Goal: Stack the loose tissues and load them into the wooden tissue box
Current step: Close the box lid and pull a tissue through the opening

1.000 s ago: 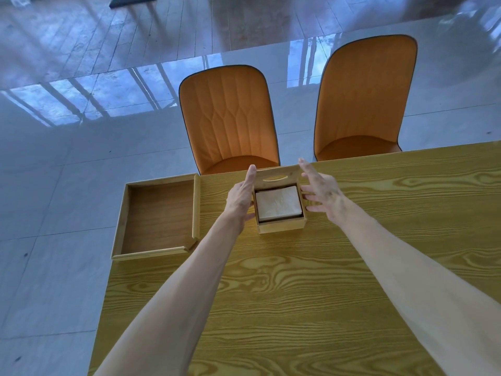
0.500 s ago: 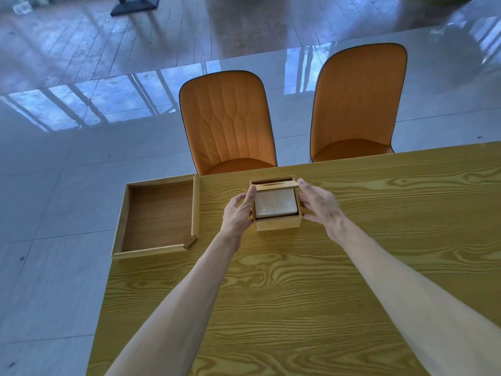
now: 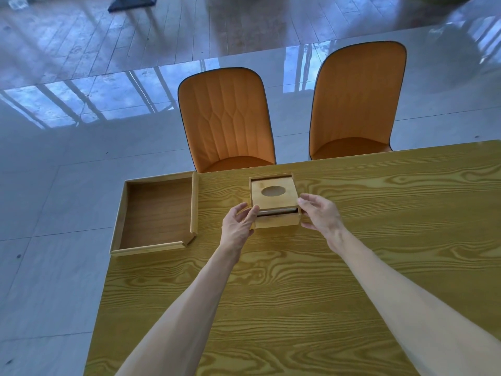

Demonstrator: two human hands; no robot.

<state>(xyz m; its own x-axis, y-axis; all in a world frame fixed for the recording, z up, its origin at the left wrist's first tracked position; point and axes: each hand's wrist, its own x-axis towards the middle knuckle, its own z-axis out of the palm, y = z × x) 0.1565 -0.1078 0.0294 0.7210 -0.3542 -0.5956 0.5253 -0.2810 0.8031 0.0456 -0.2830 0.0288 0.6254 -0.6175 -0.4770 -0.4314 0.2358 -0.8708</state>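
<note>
A small wooden tissue box (image 3: 277, 221) stands on the table near its far edge. Its flat lid (image 3: 282, 203), which has an oval hole, lies over nearly the whole top, tilted slightly up at the near side. Under the lid's near edge only a thin pale strip of the tissue stack (image 3: 276, 212) shows. My left hand (image 3: 238, 226) pinches the lid's near left corner. My right hand (image 3: 321, 215) holds the near right corner with its fingertips.
An open wooden tray (image 3: 193, 210) lies at the table's far left corner, partly over the edge. Two orange chairs (image 3: 227, 118) (image 3: 355, 99) stand behind the yellow wood-grain table (image 3: 271, 294). Glossy floor lies beyond the table's left edge.
The tissue stack lay uncovered in the box with my hands at its sides. The lid has come over the top toward me, and both hands now hold its near corners.
</note>
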